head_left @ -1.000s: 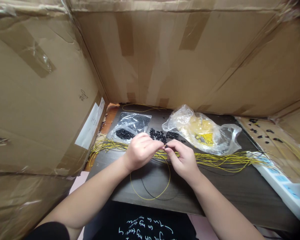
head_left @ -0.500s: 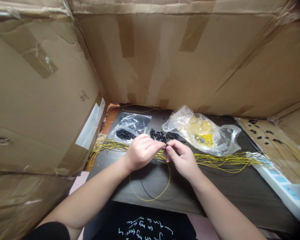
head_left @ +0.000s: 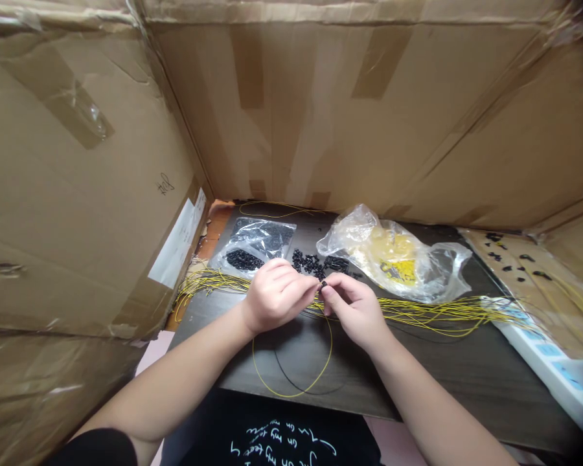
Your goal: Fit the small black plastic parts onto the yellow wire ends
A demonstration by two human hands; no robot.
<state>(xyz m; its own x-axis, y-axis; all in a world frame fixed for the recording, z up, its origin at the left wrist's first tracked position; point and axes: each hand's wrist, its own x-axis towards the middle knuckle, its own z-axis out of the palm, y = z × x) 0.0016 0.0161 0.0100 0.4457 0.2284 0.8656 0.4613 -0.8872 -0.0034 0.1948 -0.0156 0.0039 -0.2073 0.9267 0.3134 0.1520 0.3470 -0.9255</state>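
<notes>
My left hand [head_left: 274, 294] and my right hand [head_left: 352, 307] meet fingertip to fingertip over a dark table [head_left: 466, 372]. Both are pinched closed. The right thumb and forefinger hold a small black bead [head_left: 323, 283]. The left fingers pinch the end of a thin yellow cord [head_left: 291, 382] that hangs in a loop below the hands, beside a black cord loop. A bundle of yellow cords [head_left: 427, 310] lies across the table behind the hands. Loose black beads [head_left: 311, 262] lie just beyond my fingers.
A clear bag of black beads [head_left: 257, 243] sits at the back left, a crumpled plastic bag with yellow contents [head_left: 393, 259] at the back right. Tall cardboard walls [head_left: 320, 110] enclose the table. A white strip [head_left: 544, 353] and cardboard with black pieces [head_left: 519, 255] lie right.
The hands have stayed together in nearly the same spot. The hanging yellow loop has shifted slightly.
</notes>
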